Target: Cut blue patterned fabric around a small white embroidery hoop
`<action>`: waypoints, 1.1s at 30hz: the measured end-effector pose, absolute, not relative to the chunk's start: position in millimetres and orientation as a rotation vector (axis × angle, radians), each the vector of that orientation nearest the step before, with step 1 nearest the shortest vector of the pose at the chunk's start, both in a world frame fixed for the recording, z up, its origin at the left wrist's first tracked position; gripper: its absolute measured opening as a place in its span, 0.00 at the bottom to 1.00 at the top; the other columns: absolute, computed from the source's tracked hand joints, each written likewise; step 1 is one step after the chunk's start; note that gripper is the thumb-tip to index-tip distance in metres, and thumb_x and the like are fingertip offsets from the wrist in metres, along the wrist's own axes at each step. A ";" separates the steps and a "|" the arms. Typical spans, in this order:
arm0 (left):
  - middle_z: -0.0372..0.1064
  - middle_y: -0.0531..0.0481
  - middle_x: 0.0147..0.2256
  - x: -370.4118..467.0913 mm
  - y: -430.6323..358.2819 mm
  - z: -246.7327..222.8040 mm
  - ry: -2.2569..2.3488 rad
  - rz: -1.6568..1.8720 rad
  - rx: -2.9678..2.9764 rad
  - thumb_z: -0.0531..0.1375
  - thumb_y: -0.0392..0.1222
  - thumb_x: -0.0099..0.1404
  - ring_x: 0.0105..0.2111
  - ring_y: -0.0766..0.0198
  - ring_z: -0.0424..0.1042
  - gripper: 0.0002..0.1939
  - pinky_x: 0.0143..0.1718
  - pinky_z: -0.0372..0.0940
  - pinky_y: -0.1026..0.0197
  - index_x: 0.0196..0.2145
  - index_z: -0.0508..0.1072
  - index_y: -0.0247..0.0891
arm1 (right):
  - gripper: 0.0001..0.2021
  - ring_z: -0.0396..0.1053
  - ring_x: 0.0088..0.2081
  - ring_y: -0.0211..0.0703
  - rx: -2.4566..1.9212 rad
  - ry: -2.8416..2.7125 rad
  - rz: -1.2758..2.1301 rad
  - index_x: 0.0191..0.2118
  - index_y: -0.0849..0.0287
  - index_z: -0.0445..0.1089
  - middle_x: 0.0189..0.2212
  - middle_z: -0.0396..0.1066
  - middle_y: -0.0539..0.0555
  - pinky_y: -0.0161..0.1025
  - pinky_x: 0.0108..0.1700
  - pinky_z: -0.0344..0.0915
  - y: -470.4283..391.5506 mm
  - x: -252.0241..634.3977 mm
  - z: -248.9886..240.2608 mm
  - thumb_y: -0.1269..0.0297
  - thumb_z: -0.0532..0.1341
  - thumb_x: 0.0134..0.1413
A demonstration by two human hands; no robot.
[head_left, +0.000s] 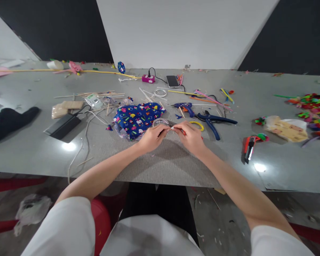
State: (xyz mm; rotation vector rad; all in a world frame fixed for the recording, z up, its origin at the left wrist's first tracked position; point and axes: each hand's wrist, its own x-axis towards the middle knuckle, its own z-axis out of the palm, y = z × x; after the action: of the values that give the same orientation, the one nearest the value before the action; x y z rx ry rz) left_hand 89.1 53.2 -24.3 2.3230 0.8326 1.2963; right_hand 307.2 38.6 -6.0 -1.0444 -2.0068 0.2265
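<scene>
Over the grey table [154,167], my left hand [152,138] and my right hand [190,137] meet at the fingertips, both pinched around a small whitish piece [171,128] too tiny to make out clearly. Something red shows beneath the fingers of my right hand. Just left of my hands lies a blue patterned cloth [137,119] on clear plastic. A white ring [160,122] rests beside the cloth, behind my left hand. Partly behind my right hand is a yellow ring [197,125].
Right of my hands are a blue glue gun [186,106], blue-handled pliers [213,122] and a red-and-black cutter [249,149]. A black box [66,126] with a cable lies left. A phone [172,81] and a purple power block [148,78] sit behind, near thin sticks.
</scene>
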 end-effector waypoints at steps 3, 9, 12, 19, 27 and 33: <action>0.72 0.51 0.29 89.4 53.0 -24.0 0.833 1.286 2.321 0.52 0.45 0.81 0.28 0.67 0.71 0.15 0.33 0.65 0.65 0.45 0.76 0.36 | 0.11 0.77 0.44 0.50 -1.039 -2.027 0.207 0.45 0.50 0.77 0.40 0.80 0.55 0.49 0.51 0.72 39.7 308.7 -8.7 0.55 0.58 0.74; 0.70 0.52 0.27 89.7 53.9 -24.3 0.850 1.233 2.308 0.51 0.46 0.81 0.27 0.67 0.69 0.16 0.32 0.64 0.65 0.43 0.75 0.37 | 0.11 0.77 0.46 0.53 -1.018 -2.070 0.165 0.48 0.50 0.77 0.41 0.80 0.56 0.52 0.53 0.72 44.0 312.8 -16.0 0.57 0.58 0.74; 0.69 0.53 0.27 89.9 54.0 -23.3 0.845 1.215 2.300 0.51 0.46 0.81 0.26 0.67 0.69 0.16 0.31 0.63 0.65 0.42 0.74 0.37 | 0.10 0.76 0.46 0.54 -1.013 -2.091 0.145 0.49 0.49 0.77 0.41 0.80 0.57 0.53 0.53 0.72 45.4 314.7 -18.3 0.58 0.58 0.74; 0.67 0.54 0.26 90.3 54.8 -24.0 0.842 1.211 2.256 0.51 0.45 0.81 0.26 0.68 0.67 0.16 0.30 0.61 0.66 0.39 0.73 0.37 | 0.10 0.76 0.47 0.53 -1.019 -2.110 0.120 0.50 0.50 0.77 0.42 0.80 0.57 0.52 0.54 0.71 43.2 315.2 -13.5 0.57 0.59 0.74; 0.66 0.54 0.24 90.8 55.2 -23.5 0.819 1.141 2.174 0.50 0.47 0.81 0.24 0.68 0.65 0.18 0.29 0.59 0.65 0.36 0.72 0.36 | 0.12 0.75 0.50 0.53 -0.970 -2.191 0.117 0.56 0.49 0.75 0.48 0.80 0.57 0.53 0.56 0.71 43.1 317.4 -5.7 0.59 0.58 0.75; 0.65 0.55 0.23 89.9 55.6 -22.0 0.784 1.091 2.158 0.50 0.45 0.81 0.23 0.68 0.62 0.18 0.28 0.58 0.65 0.34 0.71 0.37 | 0.13 0.75 0.49 0.51 -0.829 -2.272 0.123 0.57 0.48 0.74 0.48 0.80 0.56 0.51 0.53 0.71 43.2 318.1 -2.3 0.64 0.55 0.76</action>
State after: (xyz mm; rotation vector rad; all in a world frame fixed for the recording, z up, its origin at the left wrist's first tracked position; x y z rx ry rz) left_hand 89.9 55.6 -22.0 2.1581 0.7838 1.0909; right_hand 318.1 43.2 -2.3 -0.8291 -2.2724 0.1231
